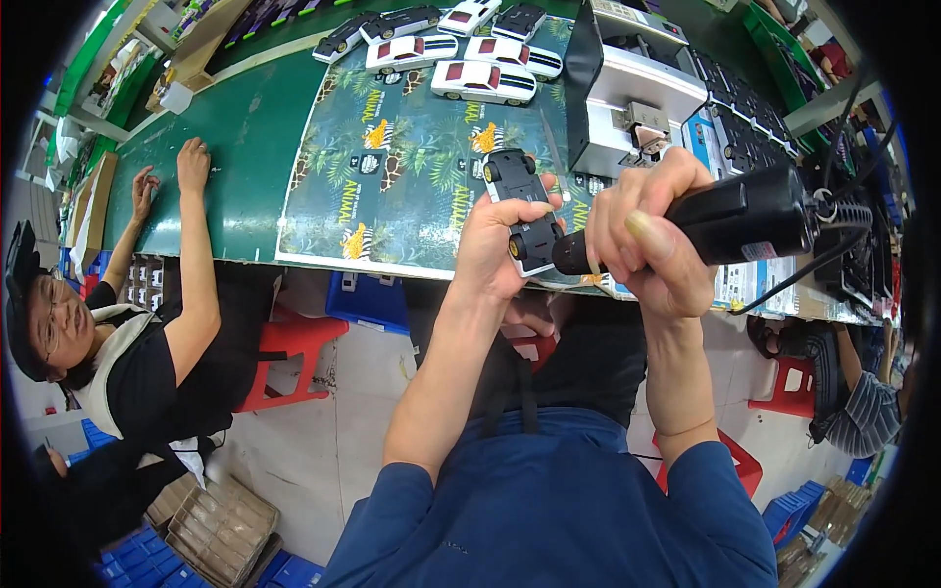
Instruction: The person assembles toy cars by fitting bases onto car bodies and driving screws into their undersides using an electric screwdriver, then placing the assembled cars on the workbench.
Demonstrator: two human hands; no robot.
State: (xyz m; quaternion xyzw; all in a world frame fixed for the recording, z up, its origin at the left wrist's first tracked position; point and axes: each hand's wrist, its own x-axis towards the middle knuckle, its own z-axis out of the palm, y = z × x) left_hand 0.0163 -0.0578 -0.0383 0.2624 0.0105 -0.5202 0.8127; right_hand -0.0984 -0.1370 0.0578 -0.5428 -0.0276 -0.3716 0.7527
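Observation:
My left hand (487, 243) is closed round a toy car (518, 181) turned upside down, its black underside and yellow-hubbed wheels facing up. In my right hand (652, 230) is a black electric screwdriver (750, 211), gripped round its body and pointing left. Its front end is at the near end of the car's underside; whether the bit touches a screw is hidden. Beyond my hands, several white toy cars with dark stripes (485, 81) stand on a printed jungle-pattern sheet (392, 206), with some upside-down ones (402, 22) beside them.
A metal box-like device (637, 98) stands just beyond my right hand. Rows of black car undersides (750, 137) lie to its right. The screwdriver's cable (814, 265) loops at the right. A co-worker's hands (193, 162) rest over the green table (235, 118) at left.

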